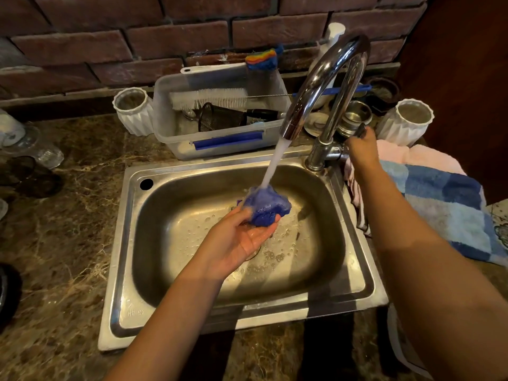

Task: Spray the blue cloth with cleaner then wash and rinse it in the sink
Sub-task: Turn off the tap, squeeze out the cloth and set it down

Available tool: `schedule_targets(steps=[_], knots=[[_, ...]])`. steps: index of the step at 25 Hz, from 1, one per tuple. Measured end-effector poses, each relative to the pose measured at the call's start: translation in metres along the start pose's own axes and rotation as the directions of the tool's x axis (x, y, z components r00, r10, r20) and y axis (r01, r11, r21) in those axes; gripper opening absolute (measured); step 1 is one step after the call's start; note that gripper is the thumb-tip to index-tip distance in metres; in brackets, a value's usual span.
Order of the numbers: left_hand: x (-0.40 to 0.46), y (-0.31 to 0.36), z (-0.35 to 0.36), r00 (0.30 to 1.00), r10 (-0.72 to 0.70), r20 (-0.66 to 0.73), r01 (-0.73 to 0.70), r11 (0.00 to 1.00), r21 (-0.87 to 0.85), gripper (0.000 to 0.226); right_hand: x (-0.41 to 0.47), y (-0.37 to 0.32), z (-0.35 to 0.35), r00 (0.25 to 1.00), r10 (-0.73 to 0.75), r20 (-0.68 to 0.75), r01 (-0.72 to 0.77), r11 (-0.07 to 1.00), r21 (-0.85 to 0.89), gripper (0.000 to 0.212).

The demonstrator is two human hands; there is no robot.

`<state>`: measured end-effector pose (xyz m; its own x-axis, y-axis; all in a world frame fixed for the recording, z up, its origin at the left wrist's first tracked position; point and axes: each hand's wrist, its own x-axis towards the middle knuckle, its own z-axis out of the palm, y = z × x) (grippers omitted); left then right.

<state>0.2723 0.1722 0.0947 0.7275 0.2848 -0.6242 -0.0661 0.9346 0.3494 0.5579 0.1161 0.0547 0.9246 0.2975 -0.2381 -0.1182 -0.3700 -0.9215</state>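
Steel sink (354,243), L grip (242,237) grasping blue cloth (265,206) under water, R grip (360,147) clenching tap handle

single head-worn wide-angle view, looking forward and steeply down onto the sink (354,273), close above its front rim, brick wall (110,42) behind the sink

Marble counter (68,229) holds sink (354,306), vases, tub (165,125)

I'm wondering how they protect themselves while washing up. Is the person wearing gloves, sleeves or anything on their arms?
No. Both forearms are bare as far as the view shows, with no sleeves. The left hand and right hand have no gloves, and no watch, bracelet or ring is visible.
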Motion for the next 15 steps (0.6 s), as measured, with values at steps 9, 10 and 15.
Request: schedule_targets(steps=[9, 10, 15], knots=[[-0.001, -0.001, -0.002, 0.999, -0.050, -0.015, 0.050, 0.999, -0.011, 0.041, -0.012, -0.003, 0.013, 0.998, -0.060, -0.023, 0.060, 0.998, -0.014, 0.053], [-0.001, 0.000, -0.002, 0.999, -0.048, -0.019, 0.048, 0.999, -0.014, 0.041, -0.013, -0.003, 0.011, 0.997, -0.070, -0.011, 0.070, 0.996, -0.046, 0.053], [-0.004, 0.007, -0.007, 0.997, 0.015, -0.078, -0.008, 0.996, 0.088, 0.029, -0.057, -0.005, -0.002, 0.990, -0.142, 0.019, 0.143, 0.987, -0.071, 0.061]])
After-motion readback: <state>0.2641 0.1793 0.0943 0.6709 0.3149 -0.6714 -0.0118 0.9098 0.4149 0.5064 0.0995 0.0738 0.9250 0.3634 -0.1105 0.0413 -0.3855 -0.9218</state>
